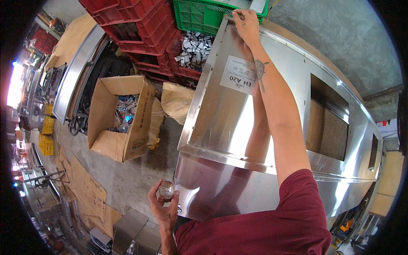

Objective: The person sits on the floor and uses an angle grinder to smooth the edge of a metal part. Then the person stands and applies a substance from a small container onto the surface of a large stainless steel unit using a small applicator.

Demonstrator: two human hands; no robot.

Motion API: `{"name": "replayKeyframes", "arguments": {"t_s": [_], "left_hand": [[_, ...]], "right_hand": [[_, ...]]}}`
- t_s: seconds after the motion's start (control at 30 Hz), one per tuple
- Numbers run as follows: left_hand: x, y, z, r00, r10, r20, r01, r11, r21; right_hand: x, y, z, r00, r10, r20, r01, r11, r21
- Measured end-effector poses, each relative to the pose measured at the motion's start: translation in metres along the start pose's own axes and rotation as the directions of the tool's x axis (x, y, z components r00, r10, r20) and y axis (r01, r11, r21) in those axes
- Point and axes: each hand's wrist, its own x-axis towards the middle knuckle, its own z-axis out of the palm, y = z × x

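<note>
My left hand [163, 208] is beside the near left corner of a large shiny metal hood-like housing [208, 187]. Its fingers curl around a small round clear container [166, 189], whose contents I cannot make out. Stretched across the housing, my right arm reaches the far left corner of its rim. There my right hand [246, 26] has its fingers pinched together above the edge; anything between them is too small to name. A white printed label [239, 74] is on the metal under the forearm. A rectangular cutout [327, 119] opens to the right.
A green crate [199, 19] stands just past the far corner. Red crates [140, 29] are stacked left of it, one holding small metal pieces [195, 46]. An open cardboard box [100, 110] with small parts sits on the floor, near flattened cardboard [85, 187].
</note>
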Motion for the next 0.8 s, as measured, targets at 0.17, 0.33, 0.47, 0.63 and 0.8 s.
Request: {"name": "replayKeyframes", "arguments": {"t_s": [0.17, 0.33, 0.47, 0.63, 0.8], "left_hand": [[-0.0003, 0.0012, 0.0003, 1.000, 0.000, -0.005, 0.000, 1.000, 0.005], [-0.0019, -0.0010, 0.0006, 1.000, 0.007, -0.008, -0.007, 1.000, -0.023], [-0.0016, -0.0050, 0.0014, 1.000, 0.015, -0.016, -0.015, 1.000, -0.005], [-0.0016, -0.0057, 0.0009, 0.996, 0.090, -0.009, -0.089, 0.994, 0.060], [-0.0048, -0.0030, -0.0006, 1.000, 0.013, -0.025, -0.012, 1.000, 0.025]], "right_hand": [[0.0010, 0.0049, 0.0027, 1.000, -0.030, -0.004, 0.030, 0.999, -0.023], [0.0005, 0.0076, 0.0040, 1.000, -0.020, -0.011, 0.020, 1.000, -0.004], [0.0004, 0.0070, 0.0035, 0.999, -0.030, 0.013, 0.030, 1.000, -0.003], [-0.0002, 0.0043, 0.0027, 1.000, 0.004, -0.010, -0.003, 1.000, 0.022], [-0.0055, 0.0030, -0.0038, 0.998, -0.013, -0.067, 0.015, 1.000, 0.020]]}}
